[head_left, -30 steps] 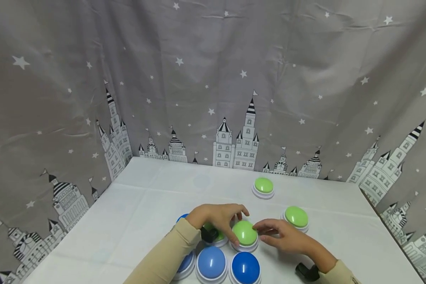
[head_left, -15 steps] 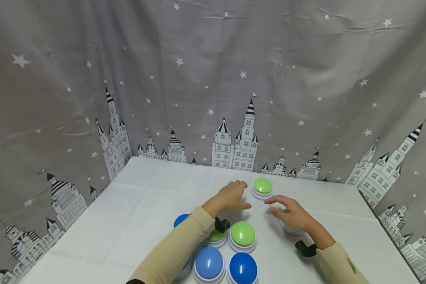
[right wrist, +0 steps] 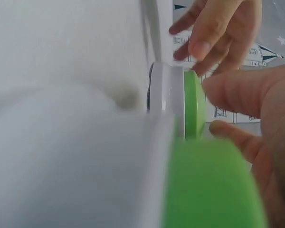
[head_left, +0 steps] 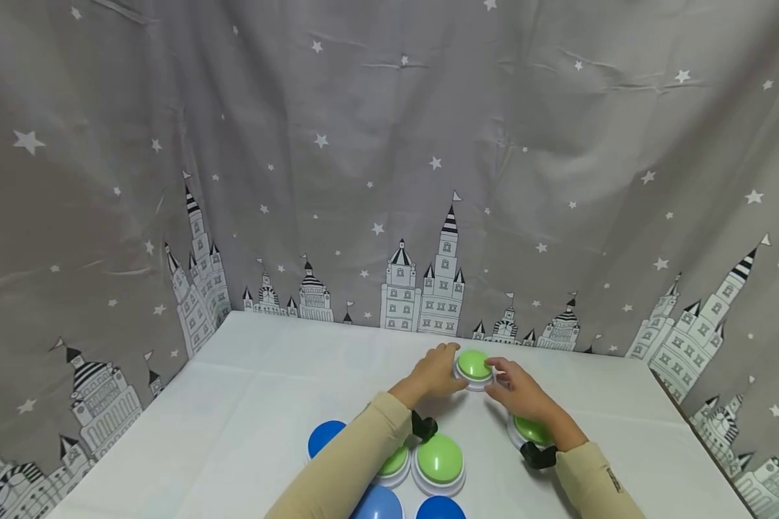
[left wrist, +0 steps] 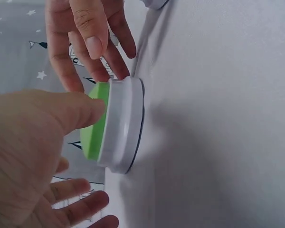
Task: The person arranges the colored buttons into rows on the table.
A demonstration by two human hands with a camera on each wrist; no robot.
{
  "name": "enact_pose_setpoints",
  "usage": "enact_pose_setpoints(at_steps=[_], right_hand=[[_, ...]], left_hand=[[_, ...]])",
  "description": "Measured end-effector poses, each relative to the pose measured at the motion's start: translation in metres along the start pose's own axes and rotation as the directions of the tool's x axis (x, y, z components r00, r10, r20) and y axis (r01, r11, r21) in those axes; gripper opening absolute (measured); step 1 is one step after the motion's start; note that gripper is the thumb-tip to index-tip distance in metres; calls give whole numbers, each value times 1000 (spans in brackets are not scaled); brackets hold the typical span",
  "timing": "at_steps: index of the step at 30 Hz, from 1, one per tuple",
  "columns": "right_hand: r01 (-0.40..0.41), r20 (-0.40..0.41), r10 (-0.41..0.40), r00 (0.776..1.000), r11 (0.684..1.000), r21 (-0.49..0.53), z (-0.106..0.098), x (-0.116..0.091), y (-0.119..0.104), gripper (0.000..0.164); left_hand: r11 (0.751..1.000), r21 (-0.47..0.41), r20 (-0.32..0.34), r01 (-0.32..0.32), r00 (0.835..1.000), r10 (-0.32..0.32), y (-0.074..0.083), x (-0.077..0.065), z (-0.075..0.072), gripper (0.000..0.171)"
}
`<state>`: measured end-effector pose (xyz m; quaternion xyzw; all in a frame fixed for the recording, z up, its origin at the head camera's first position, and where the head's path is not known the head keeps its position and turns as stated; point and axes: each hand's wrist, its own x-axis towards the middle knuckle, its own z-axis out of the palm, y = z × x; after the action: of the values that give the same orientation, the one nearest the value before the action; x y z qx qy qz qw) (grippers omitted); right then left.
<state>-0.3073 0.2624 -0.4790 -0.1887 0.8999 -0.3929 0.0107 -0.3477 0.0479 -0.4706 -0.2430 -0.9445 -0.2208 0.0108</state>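
Observation:
A push button with a green dome and white base (head_left: 474, 366) stands near the back of the table, between both hands. My left hand (head_left: 433, 372) is at its left side, fingers spread; in the left wrist view the left thumb (left wrist: 88, 111) overlaps the green dome. On the other side my right hand (head_left: 518, 389) has its fingertips right at the dome and base, fingers loosely bent. Neither hand wraps around the button. Below the right wrist a second green button (head_left: 531, 430) is partly hidden; it fills the lower right wrist view, blurred.
Closer to me stand a green button (head_left: 439, 460), another green one (head_left: 394, 461) half covered by the left sleeve, and blue buttons (head_left: 325, 437), (head_left: 440, 508) and a lighter blue button (head_left: 379, 503). A grey castle-print curtain (head_left: 337, 180) hangs behind the white table (head_left: 247, 418).
Both hands have moved from the nearer green button to the far one, the left passing over the table and the right reaching across the right-hand button. The head view has tilted up slightly.

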Motion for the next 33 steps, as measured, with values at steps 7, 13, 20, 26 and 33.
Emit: enact_pose_setpoints(at_steps=[7,13,20,26,33], right_hand=[[-15,16,15,1000,1000,-13,3,2,-1,63],[-43,26,43,999,999,-1,4,6,-3,63],[-42,19,42,999,999,22,6,4,-9,56],[8,15,-8,1000,1000,29,5,2,-8,51],[87,-30,-86,996,996,3,4,-4,-5,50]], left_hand=[[989,-58,34,-135,990,137,-3,6,1,69],[984,-113,31,-139,989,144,-8,6,-2,61],[987,-132,-14,-89,996,88,-13,2,2,55],[985,-154,-33,-77,997,73,-13,-1,0,54],[977,-189,-26,-95,995,92,-12,-6,-3,54]])
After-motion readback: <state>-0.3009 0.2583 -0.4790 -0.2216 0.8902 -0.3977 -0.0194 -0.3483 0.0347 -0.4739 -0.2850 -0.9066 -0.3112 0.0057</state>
